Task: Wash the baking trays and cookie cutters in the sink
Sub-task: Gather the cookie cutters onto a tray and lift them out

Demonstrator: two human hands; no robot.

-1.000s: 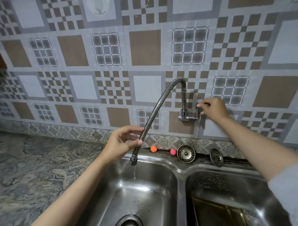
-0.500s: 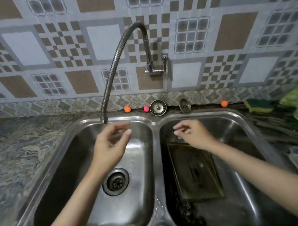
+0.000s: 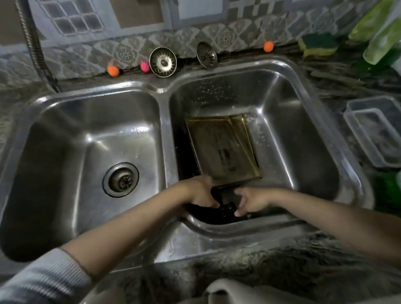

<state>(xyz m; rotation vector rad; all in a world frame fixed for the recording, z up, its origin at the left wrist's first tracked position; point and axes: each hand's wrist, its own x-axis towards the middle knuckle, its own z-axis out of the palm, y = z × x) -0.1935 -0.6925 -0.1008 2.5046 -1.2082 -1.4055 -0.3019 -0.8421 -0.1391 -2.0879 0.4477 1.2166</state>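
Observation:
A gold baking tray (image 3: 222, 148) lies tilted in the right basin of the steel double sink (image 3: 163, 90). Under it and to its left lies a dark tray (image 3: 183, 150), mostly hidden. Both hands are down in that basin at the trays' near end. My left hand (image 3: 201, 192) curls its fingers round the dark tray's near edge, just below the gold tray's corner. My right hand (image 3: 251, 201) has its fingers bent toward a small dark piece (image 3: 227, 206) between the hands; I cannot make out whether it holds it. No cookie cutters are recognisable.
The flexible faucet hose (image 3: 35, 50) hangs at the far left over the left basin, whose drain (image 3: 120, 179) is open. Two strainers (image 3: 162, 61) and small coloured balls (image 3: 113, 70) line the back ledge. A sponge (image 3: 317, 45), green bottles (image 3: 382, 41) and clear containers (image 3: 376, 134) stand to the right.
My hands left the faucet and its handle, came down over the sink and are now deep in the right basin at the trays' near edge. My view tipped downward.

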